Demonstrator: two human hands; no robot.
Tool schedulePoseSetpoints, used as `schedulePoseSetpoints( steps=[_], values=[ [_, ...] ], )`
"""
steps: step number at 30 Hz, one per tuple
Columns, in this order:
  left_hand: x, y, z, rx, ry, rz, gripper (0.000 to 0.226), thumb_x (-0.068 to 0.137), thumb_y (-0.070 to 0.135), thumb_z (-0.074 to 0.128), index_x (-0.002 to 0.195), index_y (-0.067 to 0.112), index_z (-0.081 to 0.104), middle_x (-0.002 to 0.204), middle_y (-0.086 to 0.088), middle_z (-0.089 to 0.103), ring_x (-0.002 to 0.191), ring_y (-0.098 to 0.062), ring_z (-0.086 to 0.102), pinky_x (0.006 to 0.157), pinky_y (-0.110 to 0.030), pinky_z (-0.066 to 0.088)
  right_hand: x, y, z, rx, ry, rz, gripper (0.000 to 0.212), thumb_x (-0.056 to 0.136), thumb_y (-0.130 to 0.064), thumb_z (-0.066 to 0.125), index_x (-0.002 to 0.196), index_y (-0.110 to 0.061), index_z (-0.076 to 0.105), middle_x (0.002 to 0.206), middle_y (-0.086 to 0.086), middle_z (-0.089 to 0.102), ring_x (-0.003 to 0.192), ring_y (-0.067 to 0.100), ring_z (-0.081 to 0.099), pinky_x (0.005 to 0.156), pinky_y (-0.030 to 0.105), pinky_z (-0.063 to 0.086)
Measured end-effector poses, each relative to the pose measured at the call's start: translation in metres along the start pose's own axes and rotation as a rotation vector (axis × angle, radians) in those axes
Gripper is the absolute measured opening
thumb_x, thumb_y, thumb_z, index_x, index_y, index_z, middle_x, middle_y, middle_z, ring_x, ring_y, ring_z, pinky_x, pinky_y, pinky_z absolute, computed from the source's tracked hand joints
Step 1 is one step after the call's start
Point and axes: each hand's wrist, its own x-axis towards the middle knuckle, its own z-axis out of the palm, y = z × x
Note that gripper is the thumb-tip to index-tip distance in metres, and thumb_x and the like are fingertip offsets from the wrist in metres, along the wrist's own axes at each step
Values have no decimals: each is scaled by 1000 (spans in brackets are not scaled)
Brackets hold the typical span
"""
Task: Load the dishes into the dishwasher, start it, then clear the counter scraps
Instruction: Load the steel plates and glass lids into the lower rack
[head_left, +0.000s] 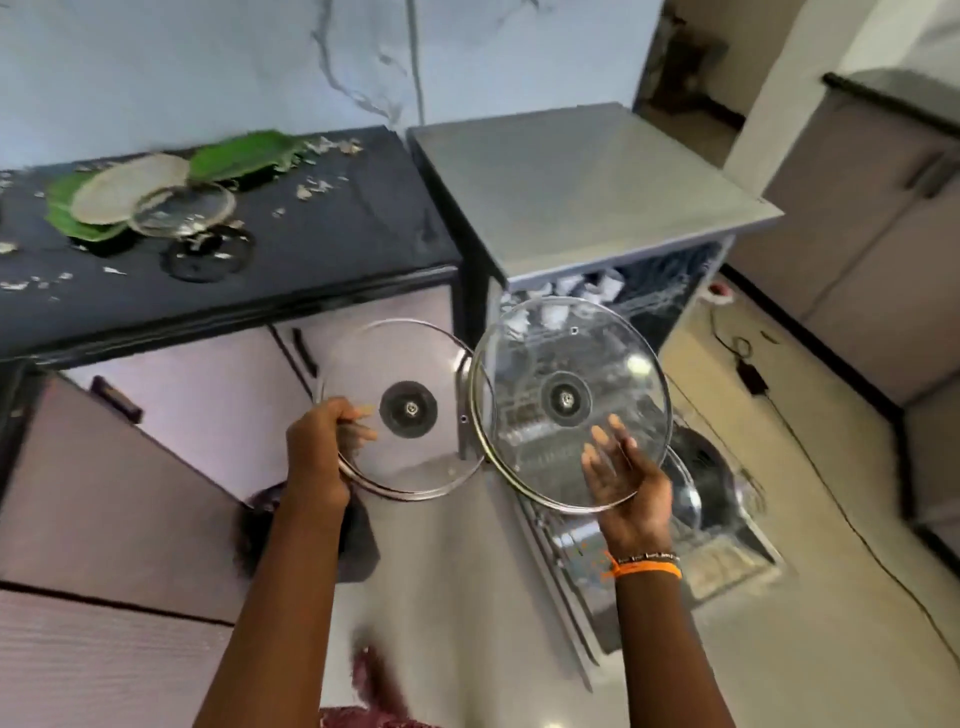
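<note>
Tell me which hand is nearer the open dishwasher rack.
Right. The right hand holds a glass lid directly over the dishwasher rack. The left hand grips the other lid farther left, in front of the cabinet doors.

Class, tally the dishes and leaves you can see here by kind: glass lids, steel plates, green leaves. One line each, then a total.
Glass lids: 3, left hand's, right hand's, counter's
Steel plates: 1
Green leaves: 2
Total: 6
</note>
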Motion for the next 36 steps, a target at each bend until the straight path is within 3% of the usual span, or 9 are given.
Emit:
schedulePoseSetpoints(
  steps=[4, 7, 12, 19, 21, 24, 26, 32, 36],
  values=[
    [-38, -52, 59, 105, -42, -108, 8, 70, 8, 57, 63, 4, 59, 59, -11, 60, 53, -21, 55, 56, -27, 43, -19, -58, -60, -131, 92, -46, 29, 94, -10, 36, 97, -10, 64, 73, 5, 73, 55, 13, 67, 57, 22, 57],
    [-51, -86, 94, 170, -107, -189, 17, 74, 4, 56, 57, 6, 56, 47, -4, 55, 50, -18, 49, 49, -23, 36, -24, -91, -87, -239, 123, -102, 30, 91, -6, 36, 95, -11, 66, 71, 3, 72, 56, 14, 66, 62, 23, 57],
    [-45, -132, 145, 388, -190, -267, 18, 72, -1, 58, 56, 6, 55, 37, -1, 54, 37, -14, 50, 41, -16, 38, -10, -123, -114, -528, 250, -227, 31, 91, -4, 44, 117, -6, 59, 96, 13, 64, 80, 24, 60, 79, 35, 51],
    [-15, -157, 194, 629, -288, -287, 14, 68, 9, 59, 76, -2, 61, 75, -21, 62, 65, -26, 55, 66, -30, 41, 47, -136, -101, -769, 488, -309, 30, 85, 12, 40, 80, -11, 59, 64, 9, 49, 35, 2, 43, 37, 12, 34],
    [-5, -162, 203, 695, -312, -286, 27, 69, 11, 58, 91, -5, 62, 85, -21, 63, 78, -31, 61, 73, -32, 46, 68, -135, -106, -881, 542, -298, 23, 87, 5, 44, 94, -6, 63, 72, 11, 53, 46, 6, 50, 46, 18, 39],
    [1, -177, 214, 793, -325, -296, 31, 75, 18, 58, 104, 5, 60, 101, -18, 64, 98, -34, 62, 88, -35, 50, 94, -136, -121, -1214, 663, -305, 29, 91, -18, 55, 115, -3, 62, 98, 22, 64, 89, 32, 62, 71, 31, 44],
    [-1, -188, 219, 829, -304, -318, 31, 77, 18, 59, 107, 8, 56, 103, -17, 63, 100, -33, 60, 91, -40, 50, 108, -135, -127, -1337, 670, -345, 33, 91, -21, 58, 115, 2, 60, 107, 26, 64, 98, 38, 61, 64, 27, 39],
    [15, -238, 252, 843, -175, -335, 24, 71, 20, 60, 89, 6, 57, 88, -18, 65, 86, -34, 63, 78, -38, 50, 174, -110, -171, -1596, 432, -423, 40, 82, 3, 46, 120, 10, 54, 122, 29, 56, 116, 39, 53, 97, 34, 39],
    [37, -287, 276, 776, -164, -351, 28, 57, 29, 55, 77, 8, 54, 72, -18, 59, 78, -39, 61, 65, -35, 43, 229, -90, -217, -1668, 291, -420, 50, 73, 12, 39, 120, 9, 55, 120, 28, 58, 116, 38, 53, 101, 34, 37]
  ],
)
